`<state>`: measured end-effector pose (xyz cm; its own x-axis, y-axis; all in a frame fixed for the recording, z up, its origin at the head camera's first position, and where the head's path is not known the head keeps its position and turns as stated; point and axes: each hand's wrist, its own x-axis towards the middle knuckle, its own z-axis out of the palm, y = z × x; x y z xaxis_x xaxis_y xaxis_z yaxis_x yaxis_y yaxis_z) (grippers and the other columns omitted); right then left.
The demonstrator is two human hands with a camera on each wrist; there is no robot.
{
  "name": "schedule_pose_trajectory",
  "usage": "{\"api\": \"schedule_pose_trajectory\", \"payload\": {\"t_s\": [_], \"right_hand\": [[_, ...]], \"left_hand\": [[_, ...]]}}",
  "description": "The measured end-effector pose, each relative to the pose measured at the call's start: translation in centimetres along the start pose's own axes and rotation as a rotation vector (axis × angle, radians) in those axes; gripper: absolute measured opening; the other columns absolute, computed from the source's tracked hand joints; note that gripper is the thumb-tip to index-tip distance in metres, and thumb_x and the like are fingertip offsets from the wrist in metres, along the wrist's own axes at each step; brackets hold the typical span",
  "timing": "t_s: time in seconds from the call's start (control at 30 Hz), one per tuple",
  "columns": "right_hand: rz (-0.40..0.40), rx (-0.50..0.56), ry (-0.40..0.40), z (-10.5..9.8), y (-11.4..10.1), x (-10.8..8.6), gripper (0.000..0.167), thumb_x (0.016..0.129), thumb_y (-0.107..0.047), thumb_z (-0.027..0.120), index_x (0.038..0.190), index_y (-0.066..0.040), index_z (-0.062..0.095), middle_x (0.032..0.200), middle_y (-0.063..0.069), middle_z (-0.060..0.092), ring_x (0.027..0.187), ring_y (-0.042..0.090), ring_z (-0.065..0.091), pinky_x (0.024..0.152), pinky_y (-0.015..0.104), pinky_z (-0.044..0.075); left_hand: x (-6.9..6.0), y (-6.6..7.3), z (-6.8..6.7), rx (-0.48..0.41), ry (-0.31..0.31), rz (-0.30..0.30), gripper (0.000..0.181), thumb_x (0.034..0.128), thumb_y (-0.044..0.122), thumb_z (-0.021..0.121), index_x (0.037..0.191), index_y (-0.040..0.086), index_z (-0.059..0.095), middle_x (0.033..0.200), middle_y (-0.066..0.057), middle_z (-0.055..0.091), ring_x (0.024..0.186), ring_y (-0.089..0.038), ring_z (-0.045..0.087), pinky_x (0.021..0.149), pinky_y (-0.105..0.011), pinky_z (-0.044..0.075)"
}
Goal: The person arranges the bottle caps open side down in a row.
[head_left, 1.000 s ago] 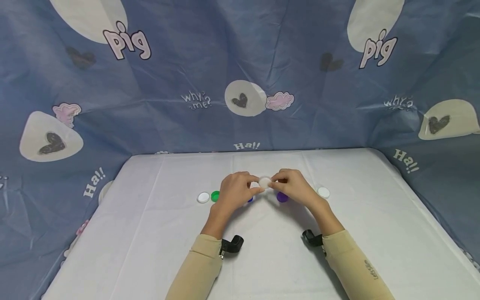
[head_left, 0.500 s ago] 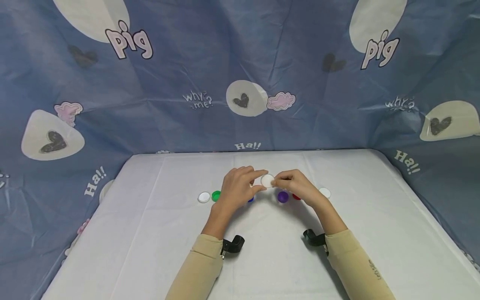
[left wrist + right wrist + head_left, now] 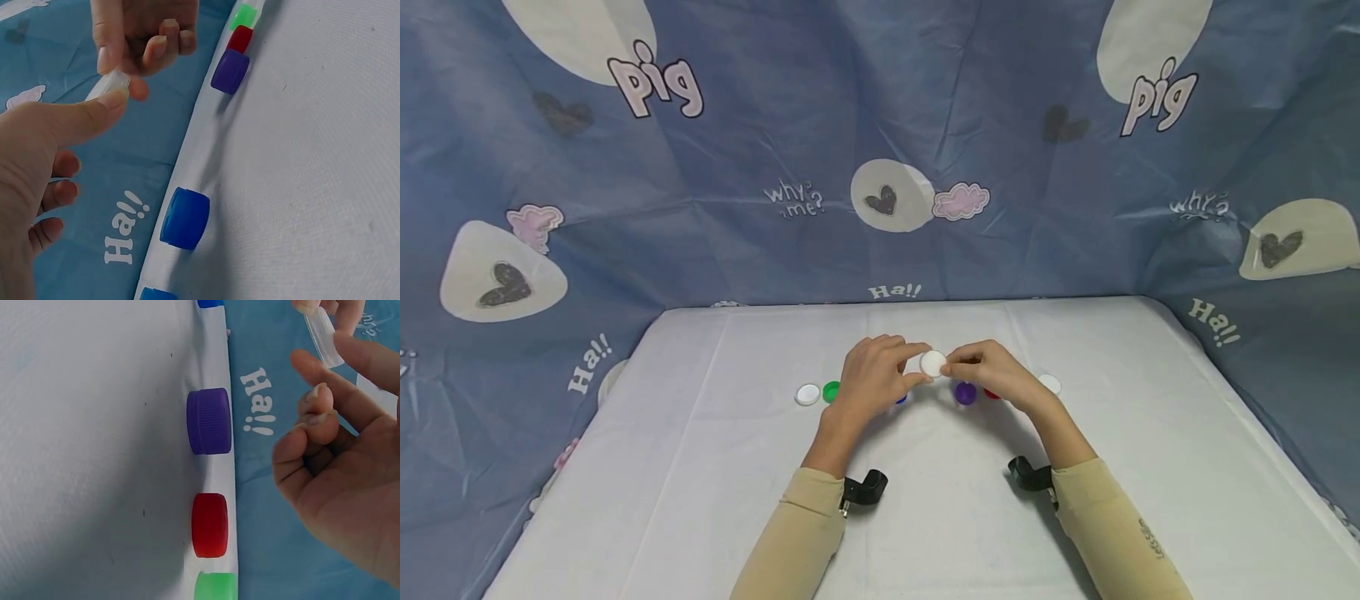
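Note:
A white bottle cap (image 3: 933, 364) is held up above the table between the two hands, its flat face toward the head camera. On its left side, my left hand (image 3: 874, 371) pinches the rim between thumb and index finger. My right hand (image 3: 988, 369) pinches the opposite side with thumb and index finger; its other fingers are curled in. The right wrist view shows the cap (image 3: 324, 337) edge-on, with fingertips of both hands on it. Below the hands, a blue cap (image 3: 901, 399) is partly hidden by the left hand, and a red cap (image 3: 992, 394) by the right.
A row of caps lies on the white-covered table (image 3: 940, 500): a white one (image 3: 807, 394), a green one (image 3: 831, 392), a purple one (image 3: 966, 392) and another white one (image 3: 1049, 384). In the right wrist view a light green cap (image 3: 215, 587) follows the red. Behind hangs a blue printed cloth (image 3: 737, 250).
The held cap has shifted slightly right and now faces the camera more squarely. My right hand has moved a little right, uncovering part of the red cap. My left index finger is straighter.

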<state>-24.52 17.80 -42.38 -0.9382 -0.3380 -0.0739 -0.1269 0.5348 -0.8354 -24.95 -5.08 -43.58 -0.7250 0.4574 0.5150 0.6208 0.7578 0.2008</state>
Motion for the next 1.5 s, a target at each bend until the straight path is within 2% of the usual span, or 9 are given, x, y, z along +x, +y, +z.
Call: {"api": "schedule_pose_trajectory", "payload": {"t_s": [0.07, 0.2, 0.3, 0.43, 0.6, 0.93, 1.5], "right_hand": [[0.004, -0.014, -0.003, 0.0, 0.0, 0.0, 0.021, 0.089, -0.033, 0.071, 0.103, -0.018, 0.077, 0.09, 0.014, 0.068, 0.06, 0.013, 0.044, 0.056, 0.028, 0.039], [-0.04, -0.093, 0.041, 0.3, -0.1, 0.1, 0.031, 0.086, -0.029, 0.076, 0.115, -0.018, 0.074, 0.077, 0.006, 0.059, 0.057, 0.014, 0.043, 0.051, 0.027, 0.037], [-0.108, -0.159, 0.087, 0.6, -0.2, 0.3, 0.037, 0.085, -0.025, 0.077, 0.12, -0.017, 0.072, 0.076, 0.001, 0.054, 0.065, 0.015, 0.046, 0.058, 0.027, 0.039], [-0.178, -0.205, 0.116, 1.0, -0.4, 0.3, 0.037, 0.084, -0.02, 0.078, 0.121, -0.019, 0.072, 0.074, 0.0, 0.051, 0.066, 0.016, 0.045, 0.059, 0.027, 0.038], [-0.218, -0.236, 0.13, 1.1, -0.5, 0.3, 0.033, 0.084, -0.018, 0.079, 0.116, -0.022, 0.074, 0.073, 0.0, 0.05, 0.066, 0.015, 0.044, 0.059, 0.027, 0.037], [-0.218, -0.272, 0.133, 1.3, -0.1, 0.5, 0.032, 0.084, -0.019, 0.079, 0.115, -0.016, 0.074, 0.072, -0.001, 0.05, 0.065, 0.014, 0.044, 0.059, 0.027, 0.037], [-0.173, -0.304, 0.09, 1.9, 0.4, 0.8, 0.03, 0.082, -0.019, 0.077, 0.112, -0.017, 0.076, 0.072, 0.0, 0.052, 0.062, 0.013, 0.044, 0.059, 0.027, 0.037]], "left_hand": [[0.0, 0.0, 0.0, -0.01, -0.009, -0.013, 0.044, 0.0754, 0.049, 0.081, 0.116, 0.035, 0.073, 0.066, 0.012, 0.051, 0.06, -0.005, 0.042, 0.061, -0.024, 0.036], [-0.1, -0.1, -0.1, -0.022, -0.019, -0.03, 0.042, 0.0756, 0.049, 0.082, 0.114, 0.035, 0.074, 0.065, 0.012, 0.05, 0.059, -0.006, 0.041, 0.059, -0.024, 0.035], [-0.1, -0.3, 0.0, -0.024, -0.025, -0.036, 0.04, 0.0758, 0.048, 0.082, 0.112, 0.035, 0.074, 0.064, 0.011, 0.049, 0.059, -0.007, 0.041, 0.058, -0.025, 0.034], [-0.1, -0.5, 0.1, -0.023, -0.048, -0.054, 0.038, 0.0768, 0.049, 0.081, 0.112, 0.036, 0.074, 0.064, 0.011, 0.049, 0.059, -0.007, 0.041, 0.056, -0.024, 0.033], [-0.2, -0.6, 0.2, -0.03, -0.069, -0.072, 0.039, 0.0773, 0.051, 0.08, 0.112, 0.036, 0.075, 0.064, 0.012, 0.05, 0.058, -0.007, 0.041, 0.055, -0.024, 0.033], [-0.1, -0.5, 0.3, -0.028, -0.09, -0.085, 0.037, 0.0774, 0.051, 0.08, 0.109, 0.033, 0.077, 0.064, 0.011, 0.051, 0.059, -0.007, 0.043, 0.055, -0.024, 0.033], [-0.4, -0.5, 0.9, 0.005, -0.199, -0.132, 0.036, 0.0794, 0.052, 0.078, 0.111, 0.036, 0.076, 0.067, 0.012, 0.054, 0.06, -0.006, 0.046, 0.054, -0.023, 0.035]]}}
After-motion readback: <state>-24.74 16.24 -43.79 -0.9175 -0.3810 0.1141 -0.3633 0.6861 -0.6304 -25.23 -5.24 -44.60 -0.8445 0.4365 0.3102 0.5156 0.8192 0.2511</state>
